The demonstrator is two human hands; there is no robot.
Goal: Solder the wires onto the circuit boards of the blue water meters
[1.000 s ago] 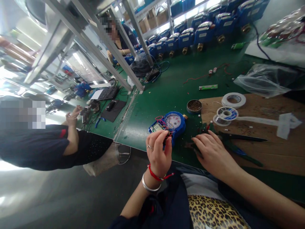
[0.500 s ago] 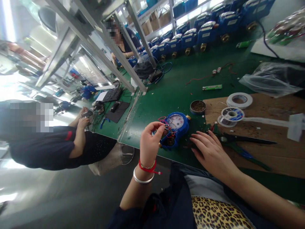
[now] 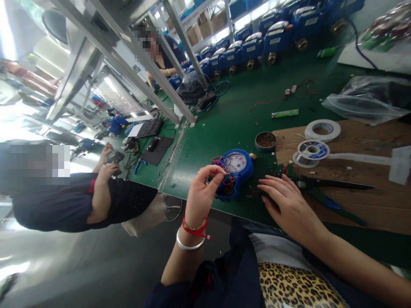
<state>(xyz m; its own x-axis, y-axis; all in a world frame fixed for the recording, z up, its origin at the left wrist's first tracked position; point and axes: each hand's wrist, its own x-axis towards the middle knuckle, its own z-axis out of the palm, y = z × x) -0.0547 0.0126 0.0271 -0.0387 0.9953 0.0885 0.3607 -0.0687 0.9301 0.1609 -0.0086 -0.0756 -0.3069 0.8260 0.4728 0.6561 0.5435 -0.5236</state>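
- In the head view, a rounded blue meter body with a white dial (image 3: pixel 241 177) is seen on the smooth green tabletop (image 3: pixel 205 128), near its front edge and between the two hands.
- At its near end a dark cavity (image 3: pixel 229 189) is left uncovered; around it, thin red and other coloured wires (image 3: pixel 229 174) are bunched, with some strands lying close to the dial.
- By the left hand (image 3: pixel 202 192), the wires are pinched between thumb and forefinger; which strand is gripped cannot be made out.
- By the right hand (image 3: pixel 285 205), nothing is seen to be gripped: its fingers are loosely spread beside a long dark scissor-like tool with green and blue handles (image 3: pixel 321 183). What lies under the palm is hidden. The hands are held apart.
- Beyond the right hand, a round tin of brown matter (image 3: pixel 266 140), a ring of white tape (image 3: pixel 332 133) and a flat-ended spool of fine wire (image 3: pixel 305 150) are placed within easy reach.
- For sound work, a light pinch is probably best used, since joints could be strained by tugging.
- The meter would be better steadied by the free hand, and strands are best separated singly and guided clear of the cavity's rim.
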